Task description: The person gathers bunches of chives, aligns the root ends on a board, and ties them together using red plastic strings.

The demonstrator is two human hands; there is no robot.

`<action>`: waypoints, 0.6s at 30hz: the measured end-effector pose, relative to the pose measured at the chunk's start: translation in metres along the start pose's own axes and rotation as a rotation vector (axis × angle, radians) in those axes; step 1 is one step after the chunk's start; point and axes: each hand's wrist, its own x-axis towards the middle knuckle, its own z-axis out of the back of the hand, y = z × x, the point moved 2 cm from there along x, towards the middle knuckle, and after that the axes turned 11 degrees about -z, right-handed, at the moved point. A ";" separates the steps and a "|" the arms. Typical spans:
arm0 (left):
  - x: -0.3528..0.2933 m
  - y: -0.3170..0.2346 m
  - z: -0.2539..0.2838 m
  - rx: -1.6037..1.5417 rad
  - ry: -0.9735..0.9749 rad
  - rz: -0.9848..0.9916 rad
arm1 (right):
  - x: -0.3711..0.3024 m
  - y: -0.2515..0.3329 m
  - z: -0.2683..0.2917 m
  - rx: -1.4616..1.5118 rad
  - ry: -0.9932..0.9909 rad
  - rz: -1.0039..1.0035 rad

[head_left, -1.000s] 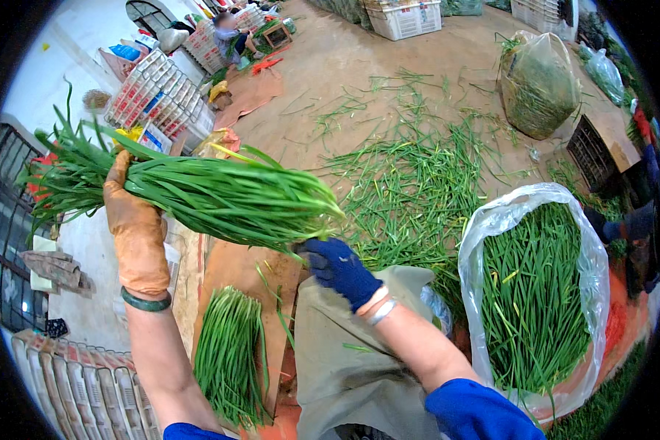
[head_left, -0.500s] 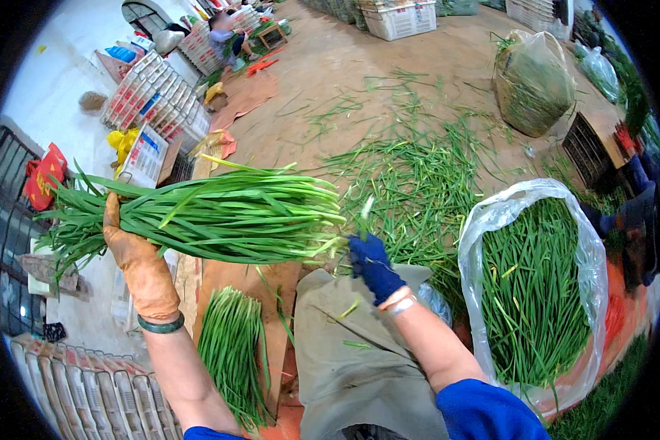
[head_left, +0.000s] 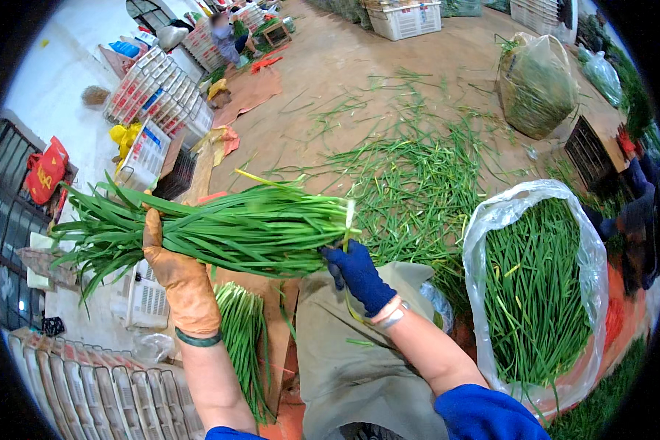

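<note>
My left hand (head_left: 180, 275), in a wrinkled orange-tan glove with a dark green bangle below it, is closed around a thick bunch of garlic chives (head_left: 249, 227). The bunch lies level over my lap, leaf tips left and pale stem ends right. At those stem ends my right hand (head_left: 359, 275), in a dark blue glove, is closed on a thin pale chive stalk (head_left: 350, 214) that sticks up past the fingers; its fingertips are partly hidden. A second bunch of chives (head_left: 242, 337) lies on a brown board (head_left: 280, 330) beneath my left forearm.
An open clear plastic bag (head_left: 471, 253) full of chives stands at my right. Loose chive scraps (head_left: 418, 191) cover the floor ahead. White crates (head_left: 154, 88) are stacked at left, more (head_left: 110, 396) near lower left. A co-worker's dark sleeve (head_left: 636, 183) shows far right.
The chive bunch and my left hand have shifted right and slightly down. My right hand has turned in against the stem ends, and the pale stalk now stands at the bunch's end.
</note>
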 end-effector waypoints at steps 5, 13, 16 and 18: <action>0.001 -0.002 0.017 -0.113 0.059 0.016 | 0.010 -0.030 0.102 -0.539 -0.196 0.172; -0.015 0.000 0.010 -0.255 0.349 -0.038 | -0.009 0.051 0.079 -1.075 -0.382 0.627; -0.026 0.006 0.003 -0.315 0.451 0.019 | -0.005 0.064 0.006 -0.778 0.018 0.722; -0.034 0.006 -0.009 -0.328 0.412 0.041 | 0.005 0.061 0.006 -0.473 0.040 0.535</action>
